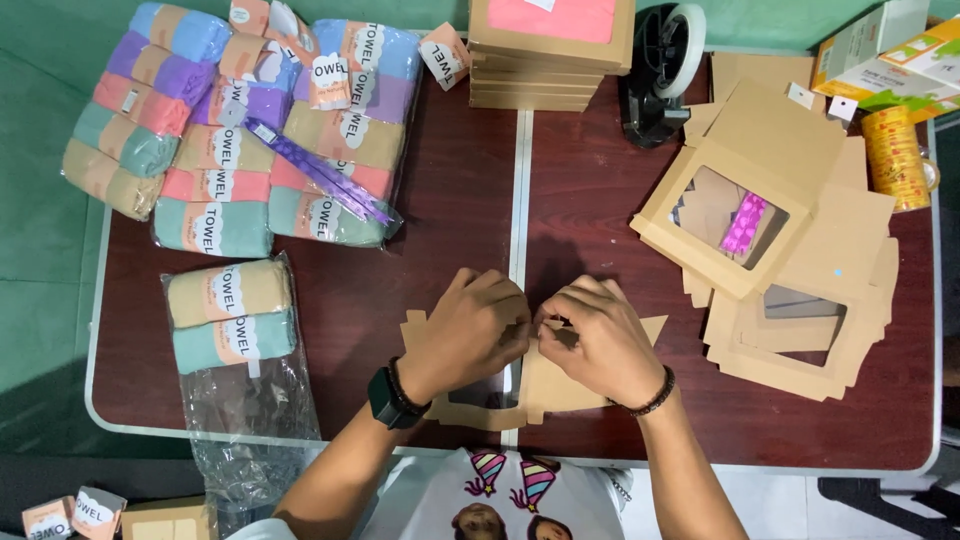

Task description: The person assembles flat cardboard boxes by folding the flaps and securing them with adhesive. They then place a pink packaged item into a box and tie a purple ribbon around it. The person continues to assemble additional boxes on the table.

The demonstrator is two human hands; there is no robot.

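Head view: dark red table, green floor.

Looking like a small packing workstation. Bundles of rolled towels in plastic are sitting beside stacked kraft window boxes, flat box blanks and a tape dispenser, all crowding a folding table.

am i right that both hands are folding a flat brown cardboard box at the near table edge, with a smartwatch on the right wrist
Not quite: the head view shows the black smartwatch on the left wrist, while the right wrist wears a dark bead bracelet. The rest holds: the left hand and right hand both press on the flat brown cardboard box at the near table edge.
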